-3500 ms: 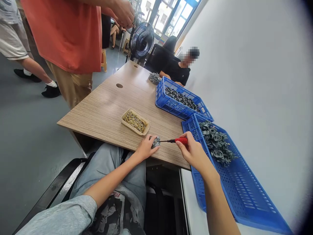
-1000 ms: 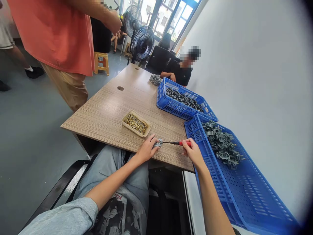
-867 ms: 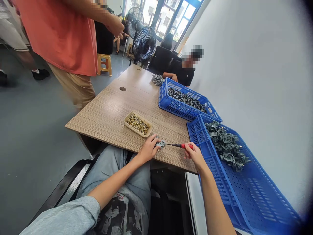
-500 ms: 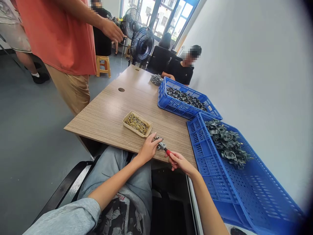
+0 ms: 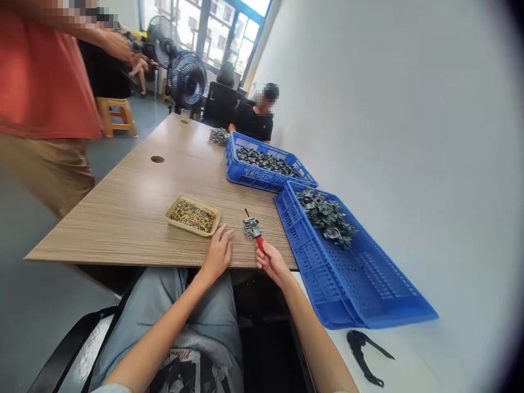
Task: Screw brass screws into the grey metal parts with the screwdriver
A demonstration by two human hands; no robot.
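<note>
My right hand (image 5: 270, 262) is closed round the red handle of a tool (image 5: 261, 244), which looks like a screwdriver. A grey cast-metal part (image 5: 251, 227) sits at the far end of the handle, with a thin dark tip sticking out beyond it. Whether the shaft passes through the part I cannot tell. My left hand (image 5: 218, 252) is open by the table's near edge, fingers stretched and touching nothing I can make out. Just beyond its fingertips stands a beige tray (image 5: 167, 214) of small brass-coloured and dark screw-like pieces (image 5: 191, 215).
To the right, a blue crate (image 5: 393, 314) holds a heap of grey metal parts (image 5: 327, 215). Behind it, another blue crate (image 5: 270, 183) contains darker parts. Grey pieces (image 5: 219, 136) lie farther along the wooden table (image 5: 135, 218). A black tool (image 5: 364, 355) lies at lower right. People stand and sit beyond.
My left hand has let go of the metal part and moved apart from it, toward the tray. The part stays with the red-handled tool, now pointing away from me. My view has swung right.
</note>
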